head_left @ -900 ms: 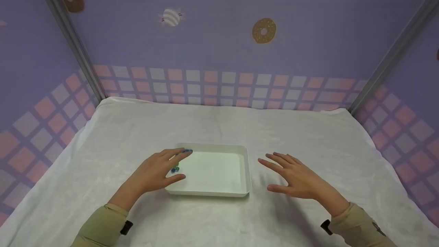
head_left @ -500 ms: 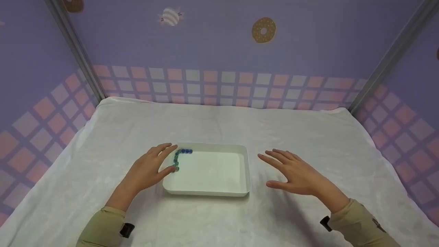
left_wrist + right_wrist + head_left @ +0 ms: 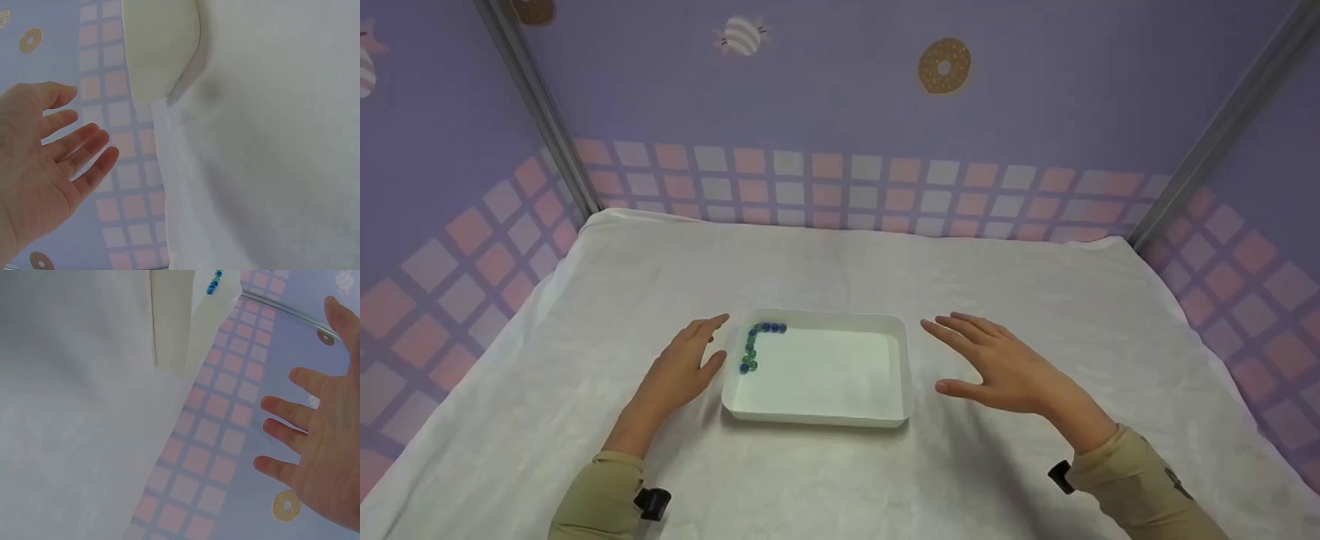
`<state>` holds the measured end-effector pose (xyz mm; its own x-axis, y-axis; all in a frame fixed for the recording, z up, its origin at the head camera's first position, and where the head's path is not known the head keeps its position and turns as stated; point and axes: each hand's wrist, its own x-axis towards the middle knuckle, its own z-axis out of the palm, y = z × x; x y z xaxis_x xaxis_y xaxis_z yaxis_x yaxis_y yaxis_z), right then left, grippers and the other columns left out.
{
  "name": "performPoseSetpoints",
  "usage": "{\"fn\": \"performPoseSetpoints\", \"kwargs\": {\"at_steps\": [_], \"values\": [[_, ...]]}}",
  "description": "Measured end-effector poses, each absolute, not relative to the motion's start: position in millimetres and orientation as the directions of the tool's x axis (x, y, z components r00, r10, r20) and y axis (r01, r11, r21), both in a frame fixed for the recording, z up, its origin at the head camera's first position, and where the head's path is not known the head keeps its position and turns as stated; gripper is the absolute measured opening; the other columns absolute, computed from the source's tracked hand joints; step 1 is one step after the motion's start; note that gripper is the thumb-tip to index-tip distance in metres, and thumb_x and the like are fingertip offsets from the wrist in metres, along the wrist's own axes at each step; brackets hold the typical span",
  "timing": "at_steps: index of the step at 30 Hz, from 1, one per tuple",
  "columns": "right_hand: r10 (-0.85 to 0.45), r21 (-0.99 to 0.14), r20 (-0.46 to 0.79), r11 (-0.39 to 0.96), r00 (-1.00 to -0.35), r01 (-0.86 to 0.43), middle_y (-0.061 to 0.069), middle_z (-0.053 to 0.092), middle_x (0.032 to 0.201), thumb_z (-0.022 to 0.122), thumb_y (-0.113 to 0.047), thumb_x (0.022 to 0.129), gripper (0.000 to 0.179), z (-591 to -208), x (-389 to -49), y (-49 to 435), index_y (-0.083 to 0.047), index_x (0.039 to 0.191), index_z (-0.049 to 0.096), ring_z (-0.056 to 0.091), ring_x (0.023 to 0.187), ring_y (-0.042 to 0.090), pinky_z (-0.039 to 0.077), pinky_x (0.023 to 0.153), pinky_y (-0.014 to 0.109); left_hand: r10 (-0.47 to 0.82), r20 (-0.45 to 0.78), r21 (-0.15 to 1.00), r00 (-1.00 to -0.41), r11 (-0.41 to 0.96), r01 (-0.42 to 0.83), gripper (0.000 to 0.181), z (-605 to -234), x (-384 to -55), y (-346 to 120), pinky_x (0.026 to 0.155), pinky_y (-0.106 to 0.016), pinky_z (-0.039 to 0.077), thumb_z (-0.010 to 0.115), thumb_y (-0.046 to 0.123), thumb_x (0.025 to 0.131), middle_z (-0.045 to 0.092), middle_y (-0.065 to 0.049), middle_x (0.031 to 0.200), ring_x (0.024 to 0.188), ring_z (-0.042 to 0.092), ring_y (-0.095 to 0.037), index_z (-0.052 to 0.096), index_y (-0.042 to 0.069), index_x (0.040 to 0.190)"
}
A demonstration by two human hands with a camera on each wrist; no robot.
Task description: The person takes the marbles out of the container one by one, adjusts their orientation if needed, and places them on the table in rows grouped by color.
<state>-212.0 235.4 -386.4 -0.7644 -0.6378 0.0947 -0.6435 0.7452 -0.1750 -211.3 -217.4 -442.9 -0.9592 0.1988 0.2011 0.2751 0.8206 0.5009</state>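
A shallow white tray (image 3: 825,382) stands on the cloth between my two hands. Several small round glass-like beads or marbles (image 3: 751,345), blue and green, line its left side and the left part of its far side. My left hand (image 3: 681,367) hovers just off the tray's left wall, fingers loosely extended and holding nothing. To the right of the tray, my right hand (image 3: 997,366) is held with fingers spread, also with nothing in it. The tray's outer wall (image 3: 160,50) shows in the left wrist view, and a few blue beads (image 3: 214,284) show in the right wrist view.
White cloth (image 3: 840,480) covers the table, slightly wrinkled. A purple wall (image 3: 840,90) with checks and printed sweets rises behind and along both sides, with grey metal posts (image 3: 536,105) at the corners.
My left hand has drawn back leftward from over the tray, uncovering the row of beads. My right hand has risen slightly in view. The head view has shifted a little.
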Motion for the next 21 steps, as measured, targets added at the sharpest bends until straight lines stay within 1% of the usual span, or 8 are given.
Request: {"fn": "performPoseSetpoints", "kwargs": {"at_steps": [7,13,17,21], "values": [[-0.639,-0.189,0.094,0.742,-0.764,-0.644,0.005,0.036,0.16,0.051,-0.065,0.093,0.078,-386.2,-216.3,229.5,-0.032,0.158,0.024,0.031,0.149,0.033,0.027,0.117,0.059,0.123,0.106,0.623,-0.987,0.765,0.162,0.055,-454.8,-208.9,-212.9,0.097,-0.053,0.049,0.053,0.012,0.101,0.05,-0.022,0.142,0.122,0.056,-0.038,0.035,0.004,0.152],[-0.638,-0.203,0.083,0.741,-0.766,-0.64,0.004,0.036,0.16,0.05,-0.066,0.093,0.078,-388.1,-217.9,227.1,-0.032,0.158,0.024,0.031,0.149,0.032,0.027,0.117,0.059,0.057,0.003,0.692,-0.998,0.72,0.043,0.052,-457.2,-206.1,-205.4,0.094,-0.052,0.05,0.05,0.008,0.1,0.055,-0.027,0.135,0.115,0.059,-0.038,0.037,-0.003,0.149],[-0.639,-0.214,0.074,0.74,-0.766,-0.638,0.004,0.035,0.16,0.05,-0.066,0.093,0.079,-389.6,-218.5,226.4,-0.033,0.158,0.023,0.03,0.15,0.032,0.026,0.117,0.059,0.038,-0.043,0.722,-0.998,0.691,-0.005,0.05,-459.4,-203.8,-202.3,0.092,-0.049,0.051,0.047,0.007,0.1,0.057,-0.027,0.133,0.115,0.06,-0.039,0.038,-0.003,0.148],[-0.639,-0.221,0.068,0.74,-0.767,-0.636,0.004,0.035,0.161,0.05,-0.066,0.093,0.079,-390.4,-218.9,225.6,-0.033,0.158,0.023,0.029,0.15,0.032,0.027,0.117,0.059,0.026,-0.069,0.751,-0.997,0.659,-0.035,0.051,-461.6,-203.0,-200.6,0.086,-0.043,0.054,0.046,0.007,0.1,0.056,-0.026,0.134,0.113,0.061,-0.036,0.038,-0.002,0.149]]}}
